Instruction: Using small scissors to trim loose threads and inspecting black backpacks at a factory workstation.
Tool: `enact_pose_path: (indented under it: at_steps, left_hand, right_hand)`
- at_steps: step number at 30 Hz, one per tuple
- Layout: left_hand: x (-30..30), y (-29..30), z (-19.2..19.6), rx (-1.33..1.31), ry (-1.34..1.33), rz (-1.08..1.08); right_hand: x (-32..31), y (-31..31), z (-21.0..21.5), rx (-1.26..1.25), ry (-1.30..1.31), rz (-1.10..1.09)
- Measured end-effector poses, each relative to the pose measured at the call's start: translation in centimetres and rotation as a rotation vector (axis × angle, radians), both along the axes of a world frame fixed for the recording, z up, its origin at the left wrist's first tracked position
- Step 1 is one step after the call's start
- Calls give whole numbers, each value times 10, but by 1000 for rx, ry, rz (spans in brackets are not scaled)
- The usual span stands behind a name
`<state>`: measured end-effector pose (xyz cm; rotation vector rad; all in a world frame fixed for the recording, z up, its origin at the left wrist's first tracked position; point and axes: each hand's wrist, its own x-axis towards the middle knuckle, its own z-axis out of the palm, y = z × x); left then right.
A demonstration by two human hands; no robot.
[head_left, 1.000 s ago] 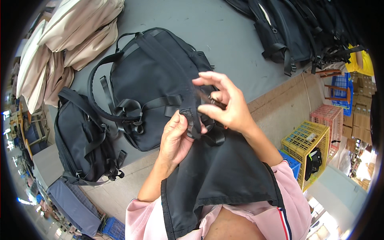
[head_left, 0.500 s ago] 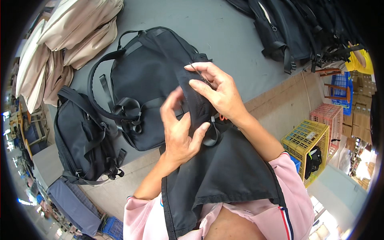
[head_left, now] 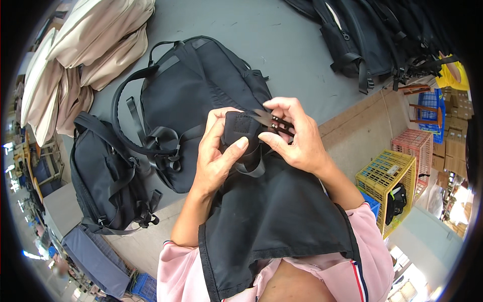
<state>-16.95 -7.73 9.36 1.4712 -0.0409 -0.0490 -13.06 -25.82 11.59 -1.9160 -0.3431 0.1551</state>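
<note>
A black strap end is pinched in the left hand above the table edge; the right hand grips small thread snips against it (trimming looks underway, not finished). A black backpack lies just beyond on the grey table.

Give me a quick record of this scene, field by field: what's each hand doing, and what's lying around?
Left hand: grips a black strap tab, thumb pressed on it
Right hand: holds small snips, blades at the tab
Lap: black apron over a pink shirt
Table: grey, one black backpack just beyond the hands, another at the left edge
Far left: beige bags stacked
Far right: more black bags in a row
Floor, right: yellow crate, pink crate
</note>
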Motion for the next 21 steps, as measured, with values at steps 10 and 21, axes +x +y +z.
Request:
enact_pose_path:
  at_steps: [10,21]
  left_hand:
    - [-2,0,-1,-41,12,-34]
    - [0,1,-3,-25,27,-52]
  right_hand:
    - [20,-6,-2,-210,-486,132]
    - [17,-6,-3,-191,-476,92]
